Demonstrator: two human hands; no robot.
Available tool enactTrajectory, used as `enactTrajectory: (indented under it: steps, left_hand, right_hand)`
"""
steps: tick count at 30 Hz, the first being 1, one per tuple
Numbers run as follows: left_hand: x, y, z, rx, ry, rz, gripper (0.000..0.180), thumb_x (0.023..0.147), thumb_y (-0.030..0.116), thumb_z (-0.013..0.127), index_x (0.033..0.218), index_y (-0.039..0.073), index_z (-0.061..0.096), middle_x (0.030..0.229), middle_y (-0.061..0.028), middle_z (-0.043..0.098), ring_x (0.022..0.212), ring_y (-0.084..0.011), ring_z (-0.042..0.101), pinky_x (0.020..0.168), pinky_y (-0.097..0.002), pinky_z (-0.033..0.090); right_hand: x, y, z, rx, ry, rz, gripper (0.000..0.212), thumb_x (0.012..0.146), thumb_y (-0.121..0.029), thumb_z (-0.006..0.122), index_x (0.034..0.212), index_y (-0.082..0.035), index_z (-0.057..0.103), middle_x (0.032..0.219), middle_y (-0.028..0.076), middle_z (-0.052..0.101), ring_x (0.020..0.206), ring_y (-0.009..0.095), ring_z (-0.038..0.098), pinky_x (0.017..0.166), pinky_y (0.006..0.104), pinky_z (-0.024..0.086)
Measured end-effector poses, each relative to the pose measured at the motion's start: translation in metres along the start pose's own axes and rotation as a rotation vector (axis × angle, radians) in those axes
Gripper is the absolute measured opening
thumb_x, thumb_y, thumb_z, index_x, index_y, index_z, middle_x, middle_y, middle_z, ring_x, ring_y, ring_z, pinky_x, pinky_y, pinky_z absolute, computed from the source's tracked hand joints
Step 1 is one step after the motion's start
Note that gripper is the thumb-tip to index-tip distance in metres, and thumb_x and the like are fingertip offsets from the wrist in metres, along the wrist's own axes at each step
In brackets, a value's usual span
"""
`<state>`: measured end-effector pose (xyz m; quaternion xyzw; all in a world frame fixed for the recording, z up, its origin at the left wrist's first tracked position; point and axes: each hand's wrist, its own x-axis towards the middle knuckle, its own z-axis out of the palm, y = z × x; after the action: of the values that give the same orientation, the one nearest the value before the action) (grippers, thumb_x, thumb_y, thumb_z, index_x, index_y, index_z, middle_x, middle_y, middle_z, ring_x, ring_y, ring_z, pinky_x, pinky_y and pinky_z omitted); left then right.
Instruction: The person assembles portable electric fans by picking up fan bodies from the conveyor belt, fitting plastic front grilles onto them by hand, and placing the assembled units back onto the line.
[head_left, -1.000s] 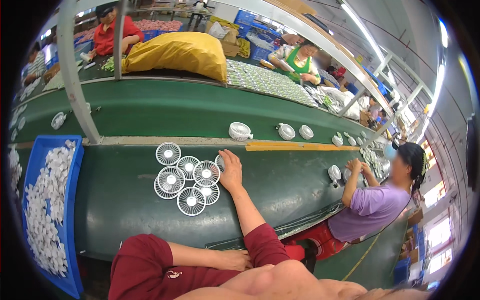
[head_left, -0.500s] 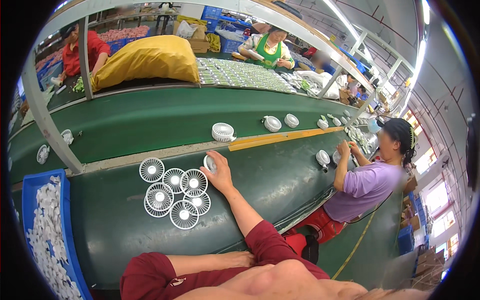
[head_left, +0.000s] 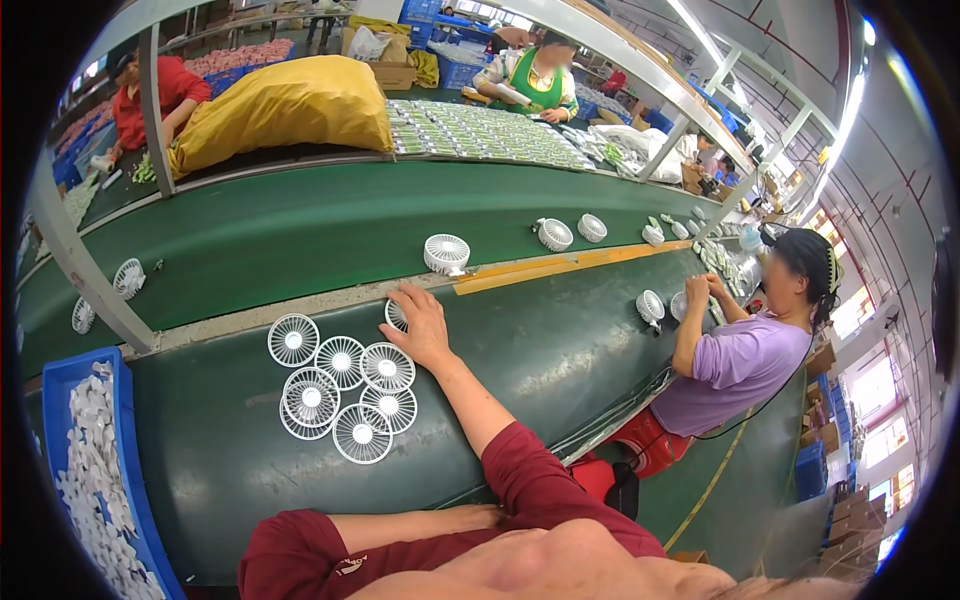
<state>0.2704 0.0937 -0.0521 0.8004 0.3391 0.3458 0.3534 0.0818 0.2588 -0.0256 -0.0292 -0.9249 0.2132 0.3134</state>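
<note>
A white round part, probably a fan grille like those beside it (head_left: 396,316), is partly covered by my right hand (head_left: 420,328), whose fingers curve over it at the back edge of the dark green work surface. Just left of that hand lies a loose cluster of several round white fan grilles (head_left: 362,433), spoked around solid hubs, some overlapping. My left hand (head_left: 475,517) rests low at the near edge, close to my body; its fingers are largely hidden by my right sleeve.
A blue bin (head_left: 128,430) of small white parts stands at the left. On the green conveyor (head_left: 330,230) beyond sit several white fan heads (head_left: 446,254). A co-worker in purple (head_left: 745,365) works at the right. A metal post (head_left: 95,260) rises at the far left.
My right hand has slid a little leftward with the white part under it, toward the cluster. The view has shifted slightly. My left hand stays low by my body.
</note>
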Motion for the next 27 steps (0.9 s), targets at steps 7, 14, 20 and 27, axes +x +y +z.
enactTrajectory:
  steps: [7, 14, 20, 27]
  left_hand:
    - [0.001, -0.003, 0.001, -0.008, -0.011, -0.088, 0.035, 0.086, 0.01, 0.048, 0.112, -0.009, 0.063, 0.124, -0.0251, 0.059, 0.119, -0.037, 0.055, 0.105, -0.0386, 0.041]
    - [0.001, -0.018, 0.017, 0.118, -0.078, -0.101, 0.035, 0.084, 0.006, 0.047, 0.111, -0.01, 0.063, 0.124, -0.0259, 0.059, 0.121, -0.0354, 0.054, 0.107, -0.0374, 0.04]
    - [0.005, -0.01, 0.005, 0.142, -0.106, -0.093, 0.032, 0.084, 0.006, 0.048, 0.106, -0.011, 0.064, 0.123, -0.0259, 0.059, 0.12, -0.0353, 0.054, 0.106, -0.038, 0.042]
    - [-0.009, 0.076, -0.096, 0.036, 0.154, 0.012, 0.025, 0.085, 0.006, 0.056, 0.108, 0.004, 0.064, 0.115, -0.0131, 0.063, 0.109, -0.0294, 0.06, 0.091, -0.0397, 0.049]
  right_hand:
    - [-0.001, 0.002, -0.003, 0.044, -0.005, -0.009, 0.059, 0.07, -0.025, 0.079, 0.124, -0.013, 0.06, 0.131, 0.013, 0.051, 0.123, 0.034, 0.046, 0.105, 0.0465, 0.034]
    - [-0.001, 0.001, -0.003, 0.036, -0.02, 0.002, 0.059, 0.071, -0.026, 0.079, 0.125, -0.014, 0.059, 0.132, 0.011, 0.052, 0.124, 0.032, 0.046, 0.105, 0.0458, 0.034]
    - [-0.002, 0.003, -0.004, 0.032, -0.006, 0.007, 0.058, 0.071, -0.027, 0.079, 0.124, -0.014, 0.06, 0.131, 0.011, 0.052, 0.124, 0.032, 0.046, 0.105, 0.046, 0.034]
    - [0.001, -0.005, -0.002, 0.053, 0.0, 0.003, 0.056, 0.071, -0.027, 0.079, 0.122, -0.014, 0.061, 0.13, 0.011, 0.053, 0.123, 0.032, 0.047, 0.104, 0.046, 0.034]
